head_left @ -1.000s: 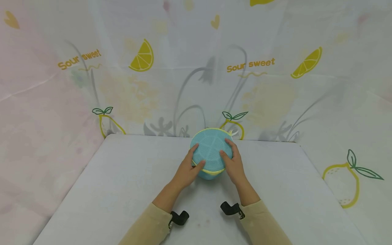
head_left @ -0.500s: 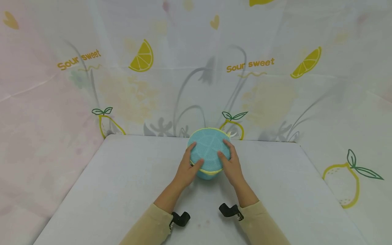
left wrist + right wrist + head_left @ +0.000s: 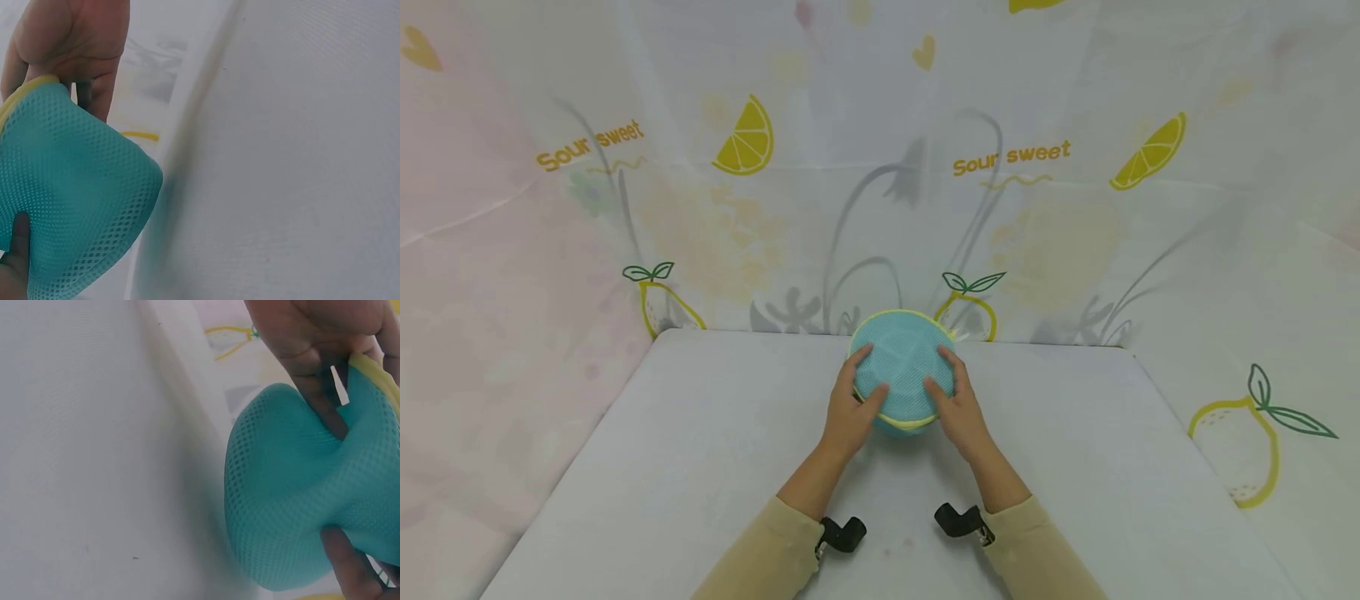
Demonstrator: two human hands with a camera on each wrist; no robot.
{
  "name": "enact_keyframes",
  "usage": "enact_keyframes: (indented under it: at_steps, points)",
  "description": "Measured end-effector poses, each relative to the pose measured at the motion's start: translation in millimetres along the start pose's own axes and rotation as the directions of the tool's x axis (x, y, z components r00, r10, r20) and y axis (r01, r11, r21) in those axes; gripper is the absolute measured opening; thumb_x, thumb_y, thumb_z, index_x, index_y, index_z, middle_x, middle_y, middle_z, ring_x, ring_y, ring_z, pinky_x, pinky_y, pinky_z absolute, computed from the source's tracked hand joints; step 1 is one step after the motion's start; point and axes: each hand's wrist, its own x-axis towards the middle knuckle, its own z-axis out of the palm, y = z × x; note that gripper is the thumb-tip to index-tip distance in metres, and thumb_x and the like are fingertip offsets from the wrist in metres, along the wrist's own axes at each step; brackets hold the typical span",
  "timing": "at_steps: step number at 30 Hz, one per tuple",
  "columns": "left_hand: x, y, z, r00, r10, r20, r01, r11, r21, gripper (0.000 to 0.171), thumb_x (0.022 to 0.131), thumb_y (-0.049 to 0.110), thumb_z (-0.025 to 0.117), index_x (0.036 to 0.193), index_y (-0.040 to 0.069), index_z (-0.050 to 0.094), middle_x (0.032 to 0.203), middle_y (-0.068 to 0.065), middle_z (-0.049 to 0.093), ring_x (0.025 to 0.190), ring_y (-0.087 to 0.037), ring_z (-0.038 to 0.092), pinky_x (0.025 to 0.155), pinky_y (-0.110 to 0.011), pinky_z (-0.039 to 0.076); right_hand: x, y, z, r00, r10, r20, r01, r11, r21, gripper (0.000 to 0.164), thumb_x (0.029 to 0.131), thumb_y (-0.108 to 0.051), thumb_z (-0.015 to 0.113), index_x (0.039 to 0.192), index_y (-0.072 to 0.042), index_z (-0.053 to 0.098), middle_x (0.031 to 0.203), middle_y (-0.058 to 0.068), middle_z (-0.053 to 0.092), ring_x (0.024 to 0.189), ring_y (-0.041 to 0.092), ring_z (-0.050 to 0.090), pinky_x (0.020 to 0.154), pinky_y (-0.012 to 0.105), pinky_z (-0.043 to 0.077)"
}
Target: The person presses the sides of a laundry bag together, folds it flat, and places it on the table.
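A round teal mesh laundry bag [image 3: 902, 365] with yellow piping is held between both hands over the far middle of the table. My left hand [image 3: 848, 417] grips its left side, thumb on the mesh face and fingers round the edge. On the opposite side, my right hand [image 3: 964, 417] grips it the same way. The left wrist view shows the bag's mesh wall [image 3: 87, 181] bulging below the left hand [image 3: 72, 37]. Seen from the right wrist, the mesh [image 3: 281, 487] dents inward by the fingers of the right hand [image 3: 325, 331].
The white-covered table [image 3: 700, 467] spreads on both sides of the arms. A hanging cloth [image 3: 820, 233] printed with lemons rises right behind its far edge. Black wrist cameras [image 3: 846, 534] stick out from the beige sleeves [image 3: 767, 550].
Both hands have carried the laundry bag a little to the left, and its mesh face has turned slightly. The grip of each hand stays on the bag's sides.
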Motion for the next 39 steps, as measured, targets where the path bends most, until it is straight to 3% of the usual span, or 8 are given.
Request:
enact_keyframes:
  at_steps: [6, 12, 18, 20, 28, 36, 39]
  points:
    - [0.5, -0.7, -1.3, 1.000, 0.021, -0.017, -0.021, 1.000, -0.017, 0.057, 0.088, 0.005, 0.058, 0.140, 0.006, 0.034, 0.144, -0.015, 0.033, 0.128, -0.029, 0.036, 0.103, -0.048, 0.031, -0.9, -3.5, 0.1, 0.999, -0.010, 0.039, 0.012, 0.999, -0.046, 0.060, 0.093, -0.043, 0.049, 0.144, -0.034, 0.018, 0.151, 0.004, 0.016, 0.136, 0.024, 0.022, 0.108, 0.050, 0.020]
    - [0.0, -0.5, -2.1, 0.999, 0.020, -0.032, -0.020, 1.000, -0.010, 0.057, 0.088, 0.004, 0.058, 0.140, 0.006, 0.035, 0.143, -0.015, 0.034, 0.128, -0.029, 0.036, 0.102, -0.048, 0.032, -10.4, -31.9, -1.1, 0.998, 0.003, 0.060, 0.003, 0.995, -0.103, 0.060, 0.096, -0.029, 0.049, 0.146, -0.021, 0.017, 0.151, 0.013, 0.016, 0.134, 0.033, 0.024, 0.106, 0.053, 0.021]
    - [0.3, -0.8, -2.1, 0.998, 0.032, -0.050, -0.032, 0.999, 0.001, 0.057, 0.086, 0.001, 0.058, 0.139, 0.005, 0.036, 0.142, -0.015, 0.035, 0.127, -0.030, 0.038, 0.102, -0.048, 0.033, -17.4, -44.8, 0.0, 0.995, 0.004, 0.098, 0.009, 0.991, -0.130, 0.061, 0.097, -0.023, 0.047, 0.147, -0.015, 0.013, 0.147, 0.019, 0.021, 0.109, 0.034, 0.050, 0.078, 0.043, 0.049]
    - [0.4, -0.4, -2.1, 0.998, 0.037, -0.054, -0.037, 0.999, 0.003, 0.057, 0.086, 0.001, 0.058, 0.139, 0.005, 0.036, 0.142, -0.016, 0.036, 0.126, -0.030, 0.038, 0.102, -0.048, 0.033, -17.4, -44.4, 0.2, 0.995, -0.003, 0.102, 0.015, 0.992, -0.122, 0.061, 0.097, -0.023, 0.047, 0.147, -0.015, 0.013, 0.147, 0.019, 0.022, 0.102, 0.033, 0.052, 0.071, 0.040, 0.051]
    - [0.9, 2.2, -2.0, 0.996, 0.056, -0.072, -0.057, 0.998, -0.008, 0.057, 0.085, -0.002, 0.057, 0.138, 0.002, 0.037, 0.139, -0.019, 0.037, 0.124, -0.033, 0.041, 0.100, -0.049, 0.035, -13.6, -40.4, 0.1, 0.988, 0.018, 0.152, -0.006, 0.997, -0.078, 0.063, 0.097, -0.025, 0.046, 0.148, -0.020, 0.009, 0.146, 0.018, 0.021, 0.094, 0.032, 0.057, 0.066, 0.042, 0.054]
    - [-0.1, 1.4, -0.9, 0.997, 0.039, -0.068, -0.042, 0.998, -0.040, 0.056, 0.086, -0.002, 0.057, 0.138, 0.003, 0.036, 0.142, -0.019, 0.035, 0.126, -0.032, 0.039, 0.101, -0.047, 0.034, -11.8, -33.8, -0.1, 0.986, 0.035, 0.162, -0.023, 0.997, -0.072, 0.064, 0.097, -0.026, 0.046, 0.148, -0.022, 0.008, 0.148, 0.018, 0.019, 0.100, 0.033, 0.055, 0.070, 0.040, 0.053]
    - [-0.8, 1.4, 0.2, 0.998, 0.032, -0.059, -0.036, 0.997, -0.063, 0.057, 0.086, -0.002, 0.057, 0.138, 0.002, 0.036, 0.143, -0.019, 0.033, 0.127, -0.031, 0.037, 0.102, -0.047, 0.032, -7.6, -20.8, -0.6, 0.990, 0.022, 0.139, -0.013, 0.998, -0.062, 0.064, 0.097, -0.030, 0.047, 0.148, -0.026, 0.008, 0.151, 0.013, 0.013, 0.119, 0.034, 0.043, 0.088, 0.047, 0.045]
